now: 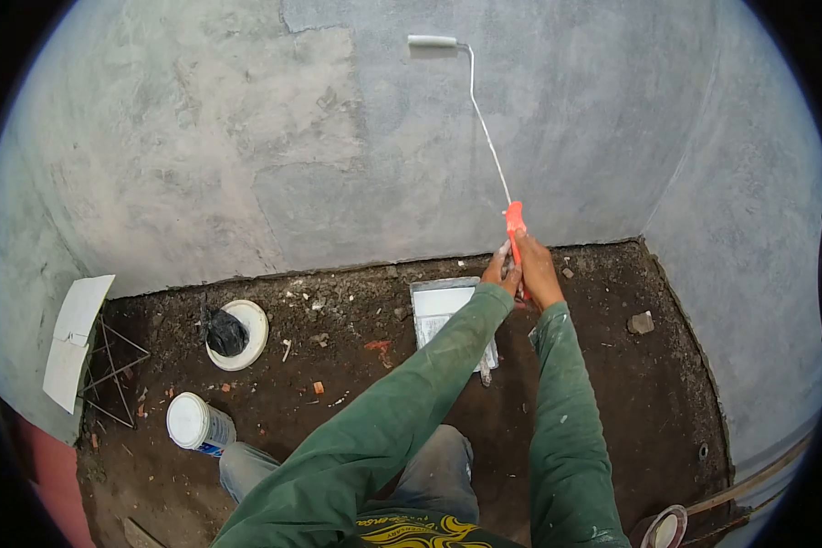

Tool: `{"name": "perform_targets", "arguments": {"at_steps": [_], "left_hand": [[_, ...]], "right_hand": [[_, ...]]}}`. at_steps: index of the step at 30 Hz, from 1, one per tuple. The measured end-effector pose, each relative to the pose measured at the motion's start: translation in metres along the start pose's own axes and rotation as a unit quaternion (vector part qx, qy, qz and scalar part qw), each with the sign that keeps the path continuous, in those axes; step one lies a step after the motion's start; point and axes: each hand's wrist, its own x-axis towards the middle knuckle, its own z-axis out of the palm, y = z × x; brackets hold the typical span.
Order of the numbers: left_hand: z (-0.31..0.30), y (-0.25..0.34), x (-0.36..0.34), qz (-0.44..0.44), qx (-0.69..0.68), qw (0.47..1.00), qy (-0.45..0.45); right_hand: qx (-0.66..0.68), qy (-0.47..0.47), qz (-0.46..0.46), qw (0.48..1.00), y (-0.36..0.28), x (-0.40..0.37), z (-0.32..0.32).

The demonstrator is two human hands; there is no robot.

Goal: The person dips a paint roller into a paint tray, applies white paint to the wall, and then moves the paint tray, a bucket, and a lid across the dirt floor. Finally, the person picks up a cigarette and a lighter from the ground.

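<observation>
Roller point(432, 42) on wall point(246, 137) — tray point(443, 306) below, can point(192, 422) left.

Wall point(246, 137): bare cement render, matt grey, rough, patched in paler and darker tones.
Floor point(612, 384): raw dark earth, crumbly, gritty with stone and brick chips.
Roller sleeve point(432, 41): white nap, matt.
Roller frame point(488, 137): thin bare metal wire, faint sheen.
Roller handle point(515, 224): smooth orange plastic.
Tray point(443, 306): white-coated, slight gloss.
Can point(192, 422): flat white lid, printed label on the side.
Bag point(226, 333): crumpled black plastic, dull shine, in a smooth white dish point(254, 320).
Sheet point(78, 338): white, matt, paper or board, unclear which.
Stand point(109, 365): thin dark metal rod.
Sleeves point(402, 384): green woven cloth, matt, paint-flecked.
Trousers point(438, 466): faded grey-blue denim.
</observation>
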Motion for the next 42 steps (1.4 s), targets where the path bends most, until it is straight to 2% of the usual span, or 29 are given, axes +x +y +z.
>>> {"name": "perform_targets", "arguments": {"at_steps": [2, 5, 6, 11, 13, 18, 22, 27, 29, 31, 32, 34, 36, 37, 38, 39, 40, 41, 42], "left_hand": [[0.0, -0.011, -0.01, -0.046, -0.027, 0.999, 0.001], [-0.004, -0.038, -0.02, -0.065, -0.028, 0.998, 0.001], [-0.004, -0.046, -0.022, -0.103, -0.039, 0.994, 0.008], [-0.01, -0.09, -0.038, -0.102, -0.058, 0.993, 0.001], [-0.01, -0.103, -0.046, -0.122, -0.063, 0.991, 0.001], [-0.011, -0.133, -0.063, -0.173, -0.073, 0.982, 0.013], [-0.01, -0.155, -0.071, -0.23, -0.095, 0.968, 0.043], [-0.015, -0.186, -0.088, -0.209, -0.081, 0.974, 0.038], [-0.02, -0.191, -0.1, -0.209, -0.073, 0.974, 0.046], [-0.029, -0.199, -0.118, -0.213, 0.026, 0.977, 0.014], [-0.034, -0.205, -0.133, -0.222, 0.019, 0.975, 0.019], [-0.047, -0.203, -0.162, -0.242, -0.045, 0.965, -0.095], [-0.068, -0.193, -0.189, -0.268, -0.074, 0.954, -0.109], [-0.107, -0.188, -0.191, -0.377, -0.239, 0.888, -0.111], [-0.121, -0.19, -0.203, -0.327, -0.189, 0.922, -0.087], [-0.129, -0.174, -0.207, -0.328, -0.161, 0.93, -0.036], [-0.147, -0.167, -0.206, -0.351, -0.187, 0.917, 0.012], [-0.174, -0.19, -0.208, -0.34, -0.233, 0.909, 0.056], [-0.189, -0.191, -0.216, -0.306, -0.214, 0.924, 0.083]], "right_hand": [[-0.004, -0.008, -0.001, 1.0, 0.023, -0.006, -0.001], [-0.03, 0.007, 0.003, 1.0, 0.05, -0.02, -0.001], [-0.037, 0.001, 0.017, 0.999, 0.056, -0.025, -0.002], [-0.034, 0.007, 0.046, 0.998, 0.092, -0.046, -0.002], [-0.064, -0.018, 0.055, 0.996, 0.095, -0.058, -0.003], [-0.033, -0.02, 0.121, 0.992, 0.125, -0.08, -0.003], [-0.059, -0.021, 0.126, 0.99, 0.145, -0.094, -0.004], [-0.079, -0.006, 0.072, 0.994, 0.175, -0.111, 0.0], [-0.056, -0.03, 0.147, 0.987, 0.176, -0.124, 0.001], [-0.026, -0.035, 0.186, 0.982, 0.175, -0.146, 0.003], [0.004, -0.035, 0.224, 0.974, 0.174, -0.163, 0.003], [-0.007, -0.036, 0.267, 0.963, 0.15, -0.196, -0.002], [-0.02, -0.035, 0.312, 0.949, 0.141, -0.232, -0.01], [-0.091, -0.007, 0.318, 0.944, 0.14, -0.265, -0.022], [-0.154, 0.025, 0.309, 0.938, 0.137, -0.281, -0.032], [-0.163, 0.023, 0.319, 0.933, 0.13, -0.292, -0.039], [-0.21, 0.018, 0.307, 0.928, 0.123, -0.303, -0.045], [-0.255, 0.013, 0.294, 0.921, 0.117, -0.311, -0.052], [-0.315, 0.001, 0.25, 0.916, 0.136, -0.323, -0.066]]}}
